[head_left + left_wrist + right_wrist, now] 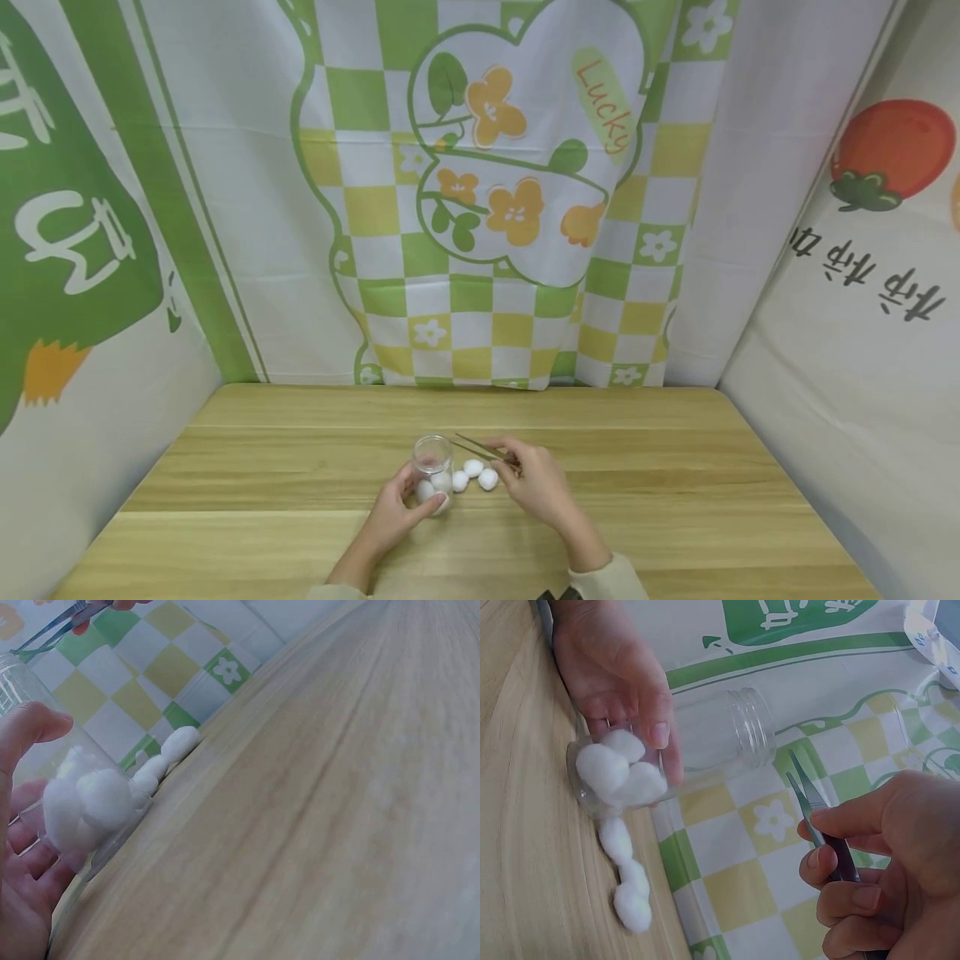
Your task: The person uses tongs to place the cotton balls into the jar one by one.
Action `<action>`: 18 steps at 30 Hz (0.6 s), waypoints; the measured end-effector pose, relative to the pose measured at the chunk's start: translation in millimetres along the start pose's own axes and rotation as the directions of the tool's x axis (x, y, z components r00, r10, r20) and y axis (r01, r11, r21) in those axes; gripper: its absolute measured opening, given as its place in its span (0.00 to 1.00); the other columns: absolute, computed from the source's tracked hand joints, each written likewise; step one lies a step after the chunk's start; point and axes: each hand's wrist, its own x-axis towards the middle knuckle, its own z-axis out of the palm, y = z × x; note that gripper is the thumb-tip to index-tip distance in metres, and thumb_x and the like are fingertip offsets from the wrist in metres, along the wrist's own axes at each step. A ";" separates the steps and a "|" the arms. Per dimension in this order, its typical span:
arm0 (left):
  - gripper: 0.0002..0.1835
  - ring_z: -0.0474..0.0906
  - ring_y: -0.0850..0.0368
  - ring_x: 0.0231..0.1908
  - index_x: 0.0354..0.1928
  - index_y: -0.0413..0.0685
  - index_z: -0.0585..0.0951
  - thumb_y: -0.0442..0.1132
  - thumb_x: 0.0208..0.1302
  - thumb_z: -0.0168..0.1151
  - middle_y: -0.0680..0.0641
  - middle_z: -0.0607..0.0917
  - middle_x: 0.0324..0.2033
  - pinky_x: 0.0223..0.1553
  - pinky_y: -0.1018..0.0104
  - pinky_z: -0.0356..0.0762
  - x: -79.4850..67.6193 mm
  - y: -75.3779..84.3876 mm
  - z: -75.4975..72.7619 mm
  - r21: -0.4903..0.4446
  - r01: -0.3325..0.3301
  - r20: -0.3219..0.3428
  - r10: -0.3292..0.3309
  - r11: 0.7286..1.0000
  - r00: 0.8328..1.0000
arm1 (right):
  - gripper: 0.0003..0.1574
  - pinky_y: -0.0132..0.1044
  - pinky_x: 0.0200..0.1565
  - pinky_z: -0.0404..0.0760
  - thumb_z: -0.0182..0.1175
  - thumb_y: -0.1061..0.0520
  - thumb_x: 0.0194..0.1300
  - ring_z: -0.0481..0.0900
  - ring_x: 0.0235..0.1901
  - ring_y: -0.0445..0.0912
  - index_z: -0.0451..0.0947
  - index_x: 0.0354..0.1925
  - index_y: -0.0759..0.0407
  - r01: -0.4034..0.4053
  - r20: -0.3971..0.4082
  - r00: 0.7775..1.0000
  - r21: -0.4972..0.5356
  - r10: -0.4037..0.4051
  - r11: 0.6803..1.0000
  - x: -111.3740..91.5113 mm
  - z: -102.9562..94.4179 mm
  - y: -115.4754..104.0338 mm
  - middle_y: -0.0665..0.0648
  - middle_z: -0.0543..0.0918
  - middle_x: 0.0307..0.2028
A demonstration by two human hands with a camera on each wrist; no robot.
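A clear jar (pixel 433 457) stands on the table, its top uncovered, with several white cotton balls (pixel 611 772) in its lower part. My left hand (pixel 399 508) grips the jar low down, thumb on the near side and fingers round the far side. My right hand (pixel 540 483) pinches metal tweezers (pixel 810 799) between thumb and fingers. The tweezers' tips stand apart with nothing between them, near the jar's mouth. Loose cotton balls (pixel 473 468) lie in a small group on the table just right of the jar, below the tweezers.
The wooden table (pixel 285 467) reaches back to a hanging cloth (pixel 480 333) with a green and yellow check pattern. Printed cloth walls (pixel 840 400) stand on the left and right sides.
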 end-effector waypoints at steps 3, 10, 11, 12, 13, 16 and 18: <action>0.31 0.75 0.72 0.55 0.61 0.40 0.73 0.35 0.54 0.70 0.38 0.81 0.58 0.62 0.77 0.72 0.2 -0.3 -0.3 -0.003 0.004 -0.001 -0.004 1.000 1.000 | 0.15 0.22 0.22 0.67 0.60 0.61 0.64 0.65 0.19 0.32 0.79 0.50 0.60 -0.020 0.020 1.000 -0.007 0.020 1.000 0.8 0.0 3.2 0.52 0.79 0.21; 0.31 0.74 0.74 0.54 0.61 0.40 0.73 0.35 0.54 0.70 0.38 0.81 0.58 0.62 0.78 0.71 0.2 0.2 -0.4 -0.007 0.009 0.001 -0.009 1.000 1.000 | 0.16 0.23 0.19 0.63 0.60 0.61 0.65 0.62 0.18 0.33 0.79 0.51 0.59 -0.046 0.057 0.997 -0.003 0.046 0.999 2.9 0.6 11.4 0.49 0.75 0.20; 0.31 0.74 0.75 0.54 0.61 0.41 0.73 0.35 0.54 0.70 0.39 0.81 0.58 0.62 0.78 0.71 0.2 0.3 -0.3 -0.009 0.010 0.000 -0.010 1.000 1.000 | 0.16 0.23 0.19 0.63 0.60 0.61 0.65 0.62 0.18 0.33 0.79 0.51 0.59 -0.049 0.060 0.997 0.003 0.049 0.999 2.9 0.7 12.4 0.49 0.75 0.20; 0.31 0.74 0.76 0.53 0.61 0.41 0.73 0.35 0.54 0.70 0.39 0.81 0.58 0.62 0.79 0.71 0.1 0.4 -0.3 -0.008 0.009 -0.001 -0.009 1.000 1.000 | 0.16 0.23 0.19 0.63 0.60 0.61 0.65 0.63 0.18 0.33 0.79 0.51 0.59 -0.050 0.062 0.997 0.005 0.049 0.999 3.0 0.8 13.4 0.49 0.75 0.20; 0.31 0.74 0.76 0.53 0.61 0.41 0.73 0.35 0.54 0.70 0.39 0.81 0.58 0.62 0.79 0.71 0.1 0.4 -0.2 -0.008 0.008 -0.002 -0.008 1.000 1.000 | 0.16 0.23 0.19 0.63 0.60 0.61 0.65 0.63 0.18 0.33 0.79 0.51 0.60 -0.052 0.064 0.997 0.010 0.052 0.999 3.0 0.8 14.3 0.49 0.75 0.20; 0.31 0.75 0.73 0.54 0.61 0.42 0.73 0.35 0.54 0.70 0.39 0.81 0.58 0.62 0.78 0.71 0.0 0.7 -0.1 -0.006 0.009 -0.002 -0.009 1.000 1.000 | 0.15 0.23 0.20 0.65 0.59 0.61 0.65 0.64 0.19 0.33 0.79 0.51 0.60 -0.054 0.069 0.996 0.019 0.053 0.998 2.8 0.9 17.5 0.50 0.76 0.21; 0.31 0.76 0.67 0.56 0.61 0.42 0.73 0.36 0.54 0.70 0.40 0.81 0.58 0.63 0.77 0.72 -0.2 1.1 -0.1 0.000 0.009 -0.003 -0.009 1.000 1.000 | 0.15 0.24 0.20 0.65 0.59 0.61 0.65 0.65 0.19 0.34 0.79 0.51 0.60 -0.055 0.074 0.996 0.019 0.054 0.998 2.8 0.8 19.9 0.50 0.76 0.21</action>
